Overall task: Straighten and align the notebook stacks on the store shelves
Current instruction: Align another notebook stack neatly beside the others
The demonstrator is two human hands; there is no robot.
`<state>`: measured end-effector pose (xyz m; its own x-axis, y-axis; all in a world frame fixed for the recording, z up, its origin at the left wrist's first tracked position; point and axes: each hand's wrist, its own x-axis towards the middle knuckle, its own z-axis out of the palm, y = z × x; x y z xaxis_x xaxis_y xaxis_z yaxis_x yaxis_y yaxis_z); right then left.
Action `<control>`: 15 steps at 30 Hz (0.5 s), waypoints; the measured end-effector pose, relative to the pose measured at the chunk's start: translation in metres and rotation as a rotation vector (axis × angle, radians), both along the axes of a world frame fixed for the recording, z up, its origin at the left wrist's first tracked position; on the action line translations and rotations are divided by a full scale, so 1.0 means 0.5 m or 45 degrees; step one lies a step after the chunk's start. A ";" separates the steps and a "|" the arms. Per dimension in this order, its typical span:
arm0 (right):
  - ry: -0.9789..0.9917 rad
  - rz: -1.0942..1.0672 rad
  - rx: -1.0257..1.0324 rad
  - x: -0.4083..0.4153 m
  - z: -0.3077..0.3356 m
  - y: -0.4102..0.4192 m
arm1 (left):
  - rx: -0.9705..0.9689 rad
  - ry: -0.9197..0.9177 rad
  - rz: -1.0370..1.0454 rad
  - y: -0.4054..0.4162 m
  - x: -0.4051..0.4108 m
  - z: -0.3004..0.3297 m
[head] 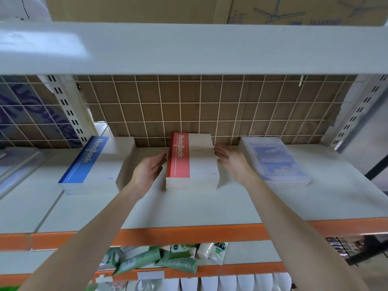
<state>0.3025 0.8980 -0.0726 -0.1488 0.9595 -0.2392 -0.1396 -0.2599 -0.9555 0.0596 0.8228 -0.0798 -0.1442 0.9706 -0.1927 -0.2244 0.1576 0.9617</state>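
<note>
On shelf (189, 208), red notebook stack (191, 162), left hand (149, 169), right hand (231, 160) flanking, seemingly touching.

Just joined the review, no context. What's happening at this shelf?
A person is tidying notebook stacks on a store shelf. Both hands flank the red notebook stack in the middle: the left hand at its left edge, the right hand at its right edge, fingers straight, not gripping. Whether they touch the stack is unclear. A blue notebook stack lies to the left, a pale blue stack to the right, both untouched.
</note>
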 end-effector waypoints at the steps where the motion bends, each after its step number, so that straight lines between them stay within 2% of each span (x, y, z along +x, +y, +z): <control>1: 0.015 0.002 0.011 -0.003 0.000 -0.002 | -0.004 -0.013 -0.004 -0.003 0.005 0.002; 9: -0.208 0.041 0.077 -0.023 0.018 -0.035 | -0.083 0.132 -0.029 -0.012 0.027 0.015; 13: -0.230 0.041 0.070 -0.026 0.024 -0.039 | -0.136 0.031 -0.036 -0.029 0.031 0.027; 15: -0.224 0.027 0.096 -0.025 0.025 -0.050 | -0.185 -0.140 0.048 -0.033 0.027 0.027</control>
